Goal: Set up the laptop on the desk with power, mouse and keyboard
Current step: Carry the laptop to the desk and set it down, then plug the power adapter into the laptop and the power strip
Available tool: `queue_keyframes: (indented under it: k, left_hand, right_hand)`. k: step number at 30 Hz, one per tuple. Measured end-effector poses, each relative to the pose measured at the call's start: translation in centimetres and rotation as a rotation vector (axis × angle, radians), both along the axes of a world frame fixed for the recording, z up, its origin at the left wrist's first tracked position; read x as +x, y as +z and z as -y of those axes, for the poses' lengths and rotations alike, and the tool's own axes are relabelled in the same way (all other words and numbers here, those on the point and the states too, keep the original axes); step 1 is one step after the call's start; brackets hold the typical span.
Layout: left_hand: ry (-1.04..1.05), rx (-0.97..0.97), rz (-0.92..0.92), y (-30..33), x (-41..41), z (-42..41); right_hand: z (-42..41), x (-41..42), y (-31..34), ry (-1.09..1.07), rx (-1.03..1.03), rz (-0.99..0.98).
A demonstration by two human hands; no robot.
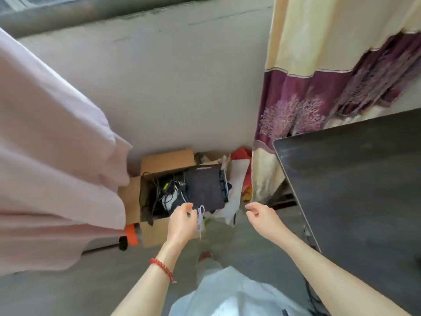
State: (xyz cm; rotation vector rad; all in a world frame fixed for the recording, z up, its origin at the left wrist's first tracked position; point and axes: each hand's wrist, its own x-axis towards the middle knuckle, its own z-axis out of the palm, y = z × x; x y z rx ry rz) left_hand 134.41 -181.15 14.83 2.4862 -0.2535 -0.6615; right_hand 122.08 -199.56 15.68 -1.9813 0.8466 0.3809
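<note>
An open cardboard box (150, 164) stands on the floor against the wall. Inside it lie a dark flat laptop sleeve (206, 189), tangled black cables (159, 190) and a white item (169, 199). A thin dark edge, possibly a keyboard (224, 185), shows beside the sleeve. My left hand (182, 221) hovers over the box's near edge with fingers curled and apart, holding nothing; a red bead bracelet is on its wrist. My right hand (259, 215) hangs to the right of the box, fingers loosely apart. The dark desk (355, 179) is at the right.
A pale pink cloth (52, 156) hangs at the left. A cream and purple curtain (307, 99) hangs behind the desk. Bags and papers (239, 179) are piled right of the box. An orange and black object (131, 236) lies by the box's left corner.
</note>
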Motion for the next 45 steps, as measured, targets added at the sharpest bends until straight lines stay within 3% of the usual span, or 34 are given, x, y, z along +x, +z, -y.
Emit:
queue_keyframes:
  k: [6,14,17,20,23,28,33,38,41,45]
  left_hand:
    - [0.088,0.22,-0.014,-6.4,10.4,-4.4]
    - [0.237,0.342,-0.379,-17.6,17.9,0.5]
    - [0.233,0.419,-0.303,-19.3,18.1,1.6]
    - [0.298,0.34,-0.238,-19.6,18.3,1.6]
    - [0.386,0.281,-0.235,-18.0,18.8,0.4]
    - [0.391,0.129,0.055,-11.8,20.7,-5.5]
    - [0.151,-0.091,0.262,-3.3,19.2,-6.2]
    - [-0.23,-0.321,0.168,4.0,17.2,-3.5]
    - [-0.425,-0.505,0.122,9.1,15.9,0.0]
    - [-0.68,-0.672,0.013,15.4,12.4,6.5]
  right_hand:
    - [-6.5,11.4,-5.1,0.087,0.08,-0.07]
    - [-7.5,19.6,-14.0,-0.186,0.134,-0.088]
    - [-6.1,19.0,-15.5,-0.299,0.119,-0.107]
    - [-4.4,17.7,-16.1,-0.335,0.097,-0.156]
    - [-3.7,17.2,-15.3,-0.361,0.101,-0.145]
    - [-4.4,19.3,-11.5,-0.283,0.152,0.006]
    - [-4.9,20.9,-5.7,-0.21,0.193,0.229]
    - [-3.7,19.7,0.7,0.046,0.11,0.412]
    - [-2.0,17.1,4.7,0.225,-0.111,0.449]
    - [1.5,11.3,10.4,0.051,-0.305,0.573]
